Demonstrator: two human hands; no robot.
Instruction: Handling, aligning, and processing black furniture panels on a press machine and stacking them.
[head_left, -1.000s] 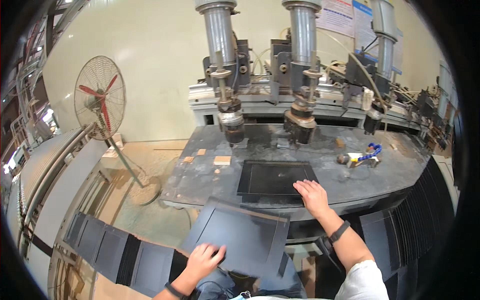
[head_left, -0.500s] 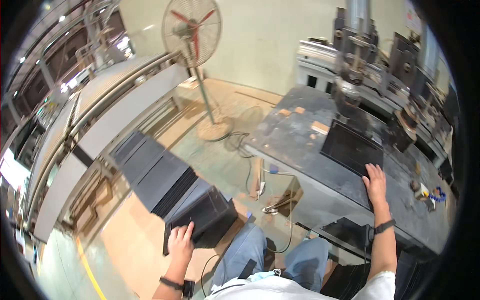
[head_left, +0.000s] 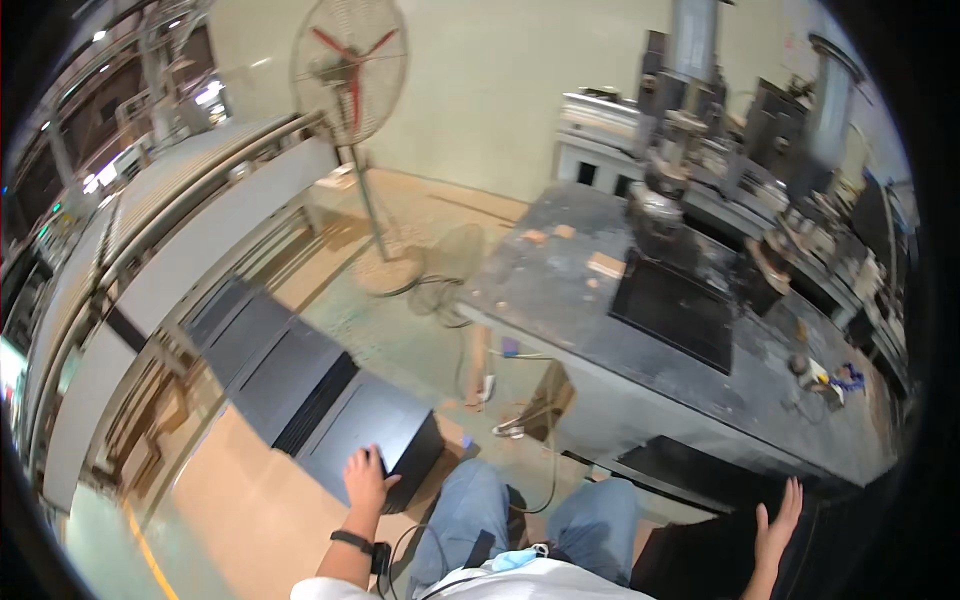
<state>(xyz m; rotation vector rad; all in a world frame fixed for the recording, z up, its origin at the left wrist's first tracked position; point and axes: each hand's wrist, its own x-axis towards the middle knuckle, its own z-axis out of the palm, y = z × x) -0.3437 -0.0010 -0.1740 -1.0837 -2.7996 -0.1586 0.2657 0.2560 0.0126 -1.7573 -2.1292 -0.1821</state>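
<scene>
My left hand [head_left: 368,478] lies flat on the near corner of the top dark panel [head_left: 372,428] of a low stack on the floor at my left. Its thumb sticks out to the right. Low at the right, my right hand [head_left: 776,520] is open with fingers spread and pointing up, holding nothing. It is just right of another dark stack [head_left: 700,555] below the table's front edge. One dark rectangular panel [head_left: 672,312] lies on the grey worktable [head_left: 560,305], under the machine heads.
More dark panels [head_left: 262,352] lie in a row on the floor at the left. A standing fan [head_left: 350,70] is beyond them, with cables under the table. Drill-like machine heads [head_left: 660,205] rise at the table's back. Small wood blocks [head_left: 605,265] lie on the tabletop.
The view has swung left and down. My right hand has left the panel on the table and dropped to the lower right. My left hand stays on the floor stack.
</scene>
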